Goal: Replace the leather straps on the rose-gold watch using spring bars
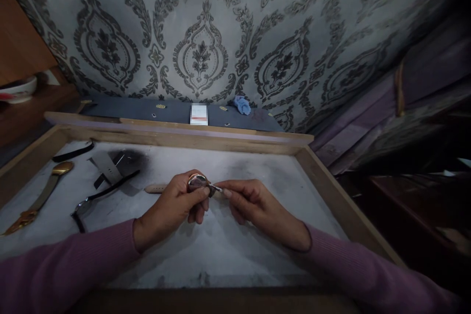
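Observation:
My left hand (180, 198) is closed around a round wristwatch (198, 181) with a gold-coloured rim, held above the white surface. Between the thumb and fingers of my right hand (253, 201) is a thin, silvery metal tool (217, 188). Its tip meets the watch's right edge; the exact kind of tool is too small to tell. A beige watch strap (154, 188) pokes out to the left behind my left hand; I cannot tell whether it is joined to the watch.
A wooden rim (221, 137) borders the white worktop (257, 255). At the left lie a gold watch (40, 198), a black-strapped watch (106, 190), a grey strap (106, 167) and a black strap (75, 151). Behind the rim are a small white box (199, 114) and a crumpled blue cloth (242, 105).

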